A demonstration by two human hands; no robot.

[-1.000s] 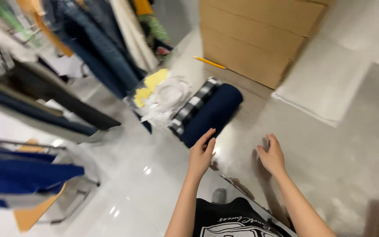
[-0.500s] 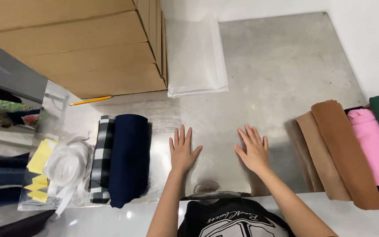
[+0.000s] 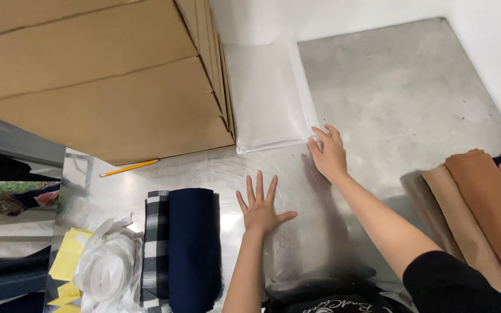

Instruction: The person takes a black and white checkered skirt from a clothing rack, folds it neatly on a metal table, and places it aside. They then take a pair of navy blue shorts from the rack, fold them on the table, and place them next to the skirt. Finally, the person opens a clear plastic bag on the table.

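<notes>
The clear plastic bag (image 3: 268, 95) lies flat on the far bench (image 3: 401, 87). The right hand (image 3: 329, 153) touches its corner, not lifted yet; the left hand (image 3: 260, 206) rests open nearby.

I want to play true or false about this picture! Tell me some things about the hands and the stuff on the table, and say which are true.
1. The left hand lies flat with fingers spread on the shiny table. True.
2. The right hand holds the yellow pencil. False: it touches the corner of the clear plastic bags; the pencil lies by the cardboard boxes.
3. The navy folded cloth lies beside a checked one. True.
4. The brown cloths lie to the left. False: they lie to the right.
</notes>
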